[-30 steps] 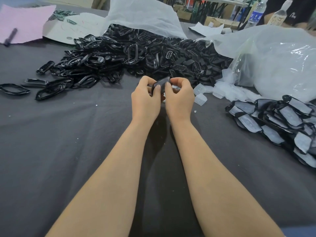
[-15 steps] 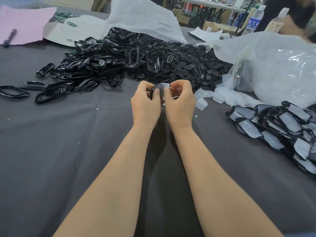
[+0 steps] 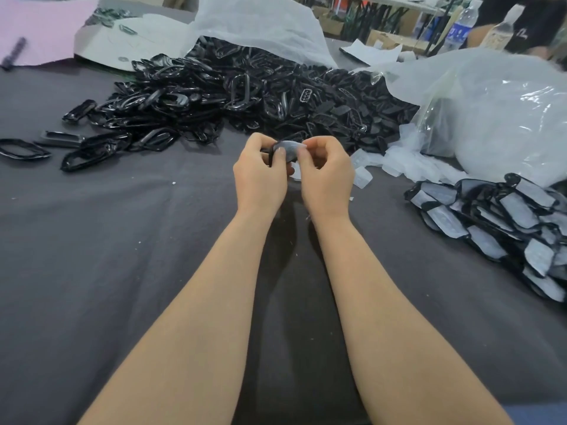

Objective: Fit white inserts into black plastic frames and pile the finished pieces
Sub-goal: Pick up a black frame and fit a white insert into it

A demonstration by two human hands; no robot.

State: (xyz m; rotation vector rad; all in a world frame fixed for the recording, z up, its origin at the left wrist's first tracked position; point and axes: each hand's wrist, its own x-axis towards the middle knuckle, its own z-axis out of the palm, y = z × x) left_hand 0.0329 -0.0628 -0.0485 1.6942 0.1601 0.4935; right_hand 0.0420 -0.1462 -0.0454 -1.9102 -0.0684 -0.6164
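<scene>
Bench: covered in dark cloth.
Empty frames: loose heap from 10 to 12 o'clock.
Left hand: fingers curled, thumb pinching the frame's left end.
Frame and insert: held between both hands at 12 o'clock, above the bench. They look light, a stiff rim around a thin, bendy insert, and are best gripped by the edges.
Right hand: curled, thumb pressing the insert's right end.
Spare inserts: 1 o'clock.
Finished pile: 3 o'clock.

Black frame mostly hidden by white insert and the pinching left hand and right hand; finished pile cut off at right edge; pink sheet cropped at top-left; bottle label unreadable.
</scene>
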